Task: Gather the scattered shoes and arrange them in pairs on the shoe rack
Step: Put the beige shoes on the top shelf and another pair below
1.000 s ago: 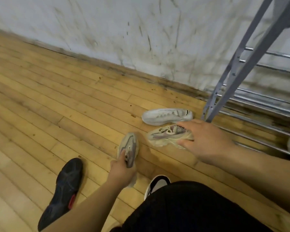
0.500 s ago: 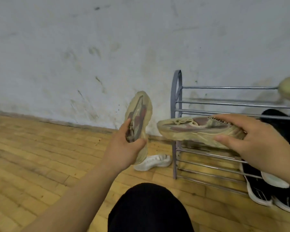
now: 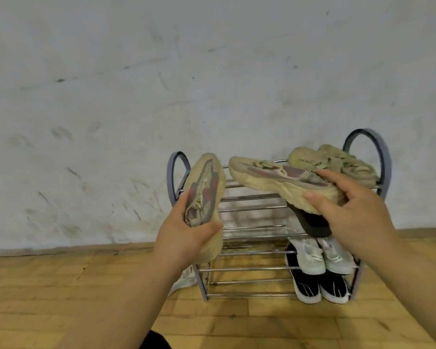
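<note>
Now, a matched pair is being held up

The left hand (image 3: 186, 238) is gripping one beige sneaker (image 3: 205, 182) toe-up; the right hand (image 3: 358, 212) is clasping its mate (image 3: 269, 177) sideways before the top tier of the shoe rack (image 3: 249, 269).

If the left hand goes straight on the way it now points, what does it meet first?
Most likely the shoe rack: the left hand aims its beige shoe toe-first at the top rails near the left end loop. Depth is unclear.
</note>
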